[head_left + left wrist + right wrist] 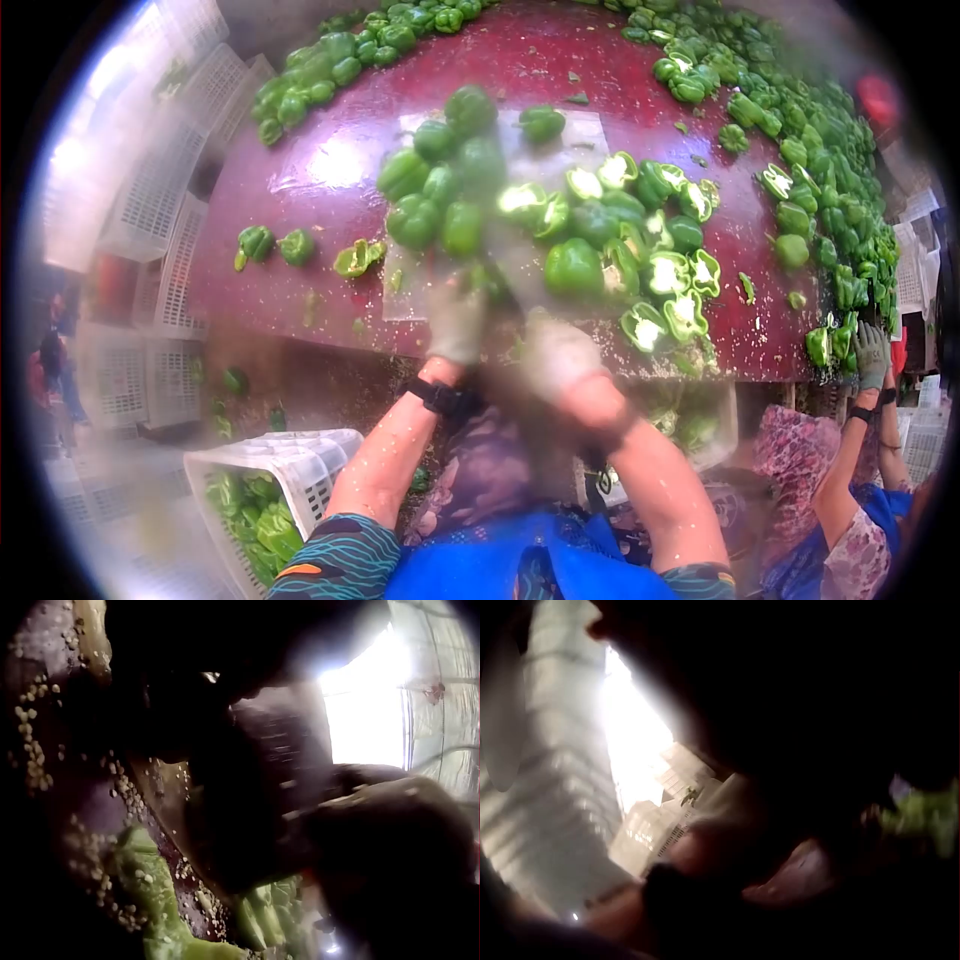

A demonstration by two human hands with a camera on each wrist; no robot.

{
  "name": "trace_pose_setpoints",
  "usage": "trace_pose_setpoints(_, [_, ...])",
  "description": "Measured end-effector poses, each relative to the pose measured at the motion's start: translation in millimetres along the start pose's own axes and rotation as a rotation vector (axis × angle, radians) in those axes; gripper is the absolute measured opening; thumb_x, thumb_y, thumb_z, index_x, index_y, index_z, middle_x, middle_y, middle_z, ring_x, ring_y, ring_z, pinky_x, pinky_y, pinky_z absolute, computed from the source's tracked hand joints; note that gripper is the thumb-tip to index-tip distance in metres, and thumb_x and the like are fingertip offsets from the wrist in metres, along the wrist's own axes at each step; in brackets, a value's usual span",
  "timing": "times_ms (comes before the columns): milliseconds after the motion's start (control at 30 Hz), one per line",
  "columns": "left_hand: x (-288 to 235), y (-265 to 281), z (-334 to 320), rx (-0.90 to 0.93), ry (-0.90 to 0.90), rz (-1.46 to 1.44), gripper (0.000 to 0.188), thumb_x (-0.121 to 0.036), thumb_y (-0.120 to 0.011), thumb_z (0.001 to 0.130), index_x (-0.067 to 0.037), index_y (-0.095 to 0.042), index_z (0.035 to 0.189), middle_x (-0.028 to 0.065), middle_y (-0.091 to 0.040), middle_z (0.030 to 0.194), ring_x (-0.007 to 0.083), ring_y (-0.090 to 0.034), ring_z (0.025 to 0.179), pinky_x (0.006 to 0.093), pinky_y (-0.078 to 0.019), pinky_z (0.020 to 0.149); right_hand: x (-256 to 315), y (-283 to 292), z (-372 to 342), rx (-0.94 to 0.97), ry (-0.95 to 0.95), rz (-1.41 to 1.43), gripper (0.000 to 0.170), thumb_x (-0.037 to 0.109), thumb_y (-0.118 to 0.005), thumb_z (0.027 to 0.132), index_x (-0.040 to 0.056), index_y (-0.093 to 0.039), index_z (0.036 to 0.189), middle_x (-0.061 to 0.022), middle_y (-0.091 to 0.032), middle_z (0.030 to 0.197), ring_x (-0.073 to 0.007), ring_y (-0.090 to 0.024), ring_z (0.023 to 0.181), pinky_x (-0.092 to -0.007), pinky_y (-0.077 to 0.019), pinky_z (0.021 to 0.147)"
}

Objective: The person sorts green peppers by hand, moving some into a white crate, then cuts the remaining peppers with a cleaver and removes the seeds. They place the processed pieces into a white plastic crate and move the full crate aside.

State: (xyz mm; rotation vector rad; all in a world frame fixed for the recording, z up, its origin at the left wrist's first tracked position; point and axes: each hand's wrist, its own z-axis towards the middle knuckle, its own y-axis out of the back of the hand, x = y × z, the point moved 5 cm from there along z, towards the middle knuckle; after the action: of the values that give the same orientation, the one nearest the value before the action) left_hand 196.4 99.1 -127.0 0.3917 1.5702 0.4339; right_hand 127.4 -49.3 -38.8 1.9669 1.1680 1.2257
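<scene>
In the head view my left hand [455, 322], in a pale glove, grips a green bell pepper [488, 284] at the near edge of the work table. My right hand [562, 355], also gloved and blurred, is close beside it to the right; I cannot tell what it holds. Just beyond the hands lies a pile of whole green bell peppers [412, 220]. To the right are cut peppers [668, 272] with pale cores showing. Both wrist views are mostly dark; in the left one a green pepper piece [154, 889] lies among scattered seeds [31, 735].
The red table [300, 200] carries heaps of peppers along its far and right sides. A white crate [325, 455] with peppers stands below on the left, another crate [725, 425] on the right. Another person's gloved hand [872, 355] is at the right edge.
</scene>
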Motion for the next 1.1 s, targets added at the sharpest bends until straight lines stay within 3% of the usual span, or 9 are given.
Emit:
trace_pose_setpoints(133, [4, -4, 4, 0.036, 0.074, -0.034, 0.028, -0.007, -0.064, 0.090, 0.001, -0.065, 0.117, 0.0104, -0.070, 0.101, 0.0152, -0.063, 0.088, 0.0296, -0.0515, 0.079, 0, -5, 7, 0.090, -0.070, -0.031, 0.027, 0.014, -0.048, 0.091, -0.0035, -0.056, 0.110, -0.0276, -0.068, 0.099, -0.0429, -0.067, 0.097, -0.0503, -0.0525, 0.085])
trace_pose_setpoints(200, [-3, -13, -1, -0.009, -0.194, 0.005, 0.028, -0.007, -0.064, 0.090, 0.001, -0.065, 0.116, 0.0106, -0.070, 0.101, 0.0152, -0.063, 0.088, 0.0294, -0.0514, 0.079, -1, 9, 3, 0.102, -0.082, -0.063, 0.030, 0.015, -0.052, 0.090, -0.0051, -0.056, 0.113, -0.0270, -0.068, 0.104, -0.0415, -0.067, 0.099, -0.0487, -0.0533, 0.085])
trace_pose_setpoints(300, [-18, -27, -4, 0.031, -0.076, -0.115, 0.030, -0.009, -0.066, 0.086, 0.003, -0.065, 0.114, 0.0115, -0.070, 0.100, 0.0153, -0.063, 0.088, 0.0293, -0.0515, 0.079, -9, 22, 5, 0.140, -0.086, -0.094, 0.034, 0.015, -0.057, 0.088, -0.0049, -0.056, 0.115, -0.0268, -0.067, 0.106, -0.0395, -0.067, 0.101, -0.0472, -0.0536, 0.086])
trace_pose_setpoints(367, [-49, -28, -7, 0.148, 0.321, -0.342, 0.033, -0.012, -0.068, 0.085, 0.003, -0.065, 0.114, 0.0130, -0.070, 0.101, 0.0165, -0.064, 0.089, 0.0298, -0.0516, 0.080, -10, 21, 19, 0.232, -0.135, -0.111, 0.037, 0.012, -0.063, 0.084, -0.0043, -0.056, 0.116, -0.0269, -0.067, 0.109, -0.0378, -0.066, 0.103, -0.0452, -0.0536, 0.088])
trace_pose_setpoints(533, [-22, -41, 14, 0.046, 0.029, 0.064, 0.041, -0.019, -0.071, 0.085, 0.004, -0.062, 0.117, 0.0154, -0.070, 0.099, 0.0203, -0.065, 0.086, 0.0325, -0.0526, 0.077, -25, 16, 12, 0.122, -0.196, -0.040, 0.040, 0.010, -0.066, 0.082, -0.0014, -0.055, 0.118, -0.0258, -0.068, 0.106, -0.0376, -0.066, 0.106, -0.0441, -0.0525, 0.091])
trace_pose_setpoints(633, [-7, -39, 29, 0.092, -0.073, -0.022, 0.036, -0.017, -0.068, 0.088, 0.003, -0.061, 0.117, 0.0149, -0.069, 0.098, 0.0201, -0.063, 0.082, 0.0332, -0.0522, 0.075, -47, 6, 17, -0.054, -0.175, 0.039, 0.034, 0.011, -0.057, 0.085, -0.0034, -0.052, 0.116, -0.0290, -0.067, 0.100, -0.0379, -0.066, 0.102, -0.0444, -0.0532, 0.087])
trace_pose_setpoints(767, [-70, 21, 31, -0.219, -0.466, 0.481, 0.032, -0.016, -0.066, 0.090, -0.004, -0.062, 0.119, 0.0140, -0.064, 0.106, 0.0279, -0.062, 0.090, 0.0383, -0.0520, 0.082, -54, 19, 5, -0.291, 0.131, -0.231, 0.033, 0.014, -0.056, 0.085, -0.0050, -0.054, 0.111, -0.0263, -0.066, 0.083, -0.0354, -0.069, 0.086, -0.0416, -0.0556, 0.074])
trace_pose_setpoints(1033, [-59, 15, 94, 0.264, 0.030, 0.589, 0.039, -0.035, -0.057, 0.089, -0.014, -0.065, 0.121, 0.0170, -0.067, 0.114, 0.0364, -0.063, 0.106, 0.0441, -0.0483, 0.094, -7, 34, -20, -0.271, 0.173, 0.000, 0.026, 0.014, -0.055, 0.085, -0.0079, -0.058, 0.099, -0.0269, -0.064, 0.090, -0.0367, -0.068, 0.080, -0.0438, -0.0560, 0.072])
trace_pose_setpoints(1100, [-47, 20, 79, 0.179, 0.065, 0.391, 0.036, -0.022, -0.061, 0.086, -0.012, -0.066, 0.120, 0.0159, -0.070, 0.108, 0.0298, -0.067, 0.098, 0.0395, -0.0524, 0.086, -4, 34, -16, -0.273, 0.189, 0.040, 0.027, 0.014, -0.056, 0.085, -0.0065, -0.058, 0.101, -0.0296, -0.064, 0.088, -0.0395, -0.067, 0.084, -0.0461, -0.0551, 0.073])
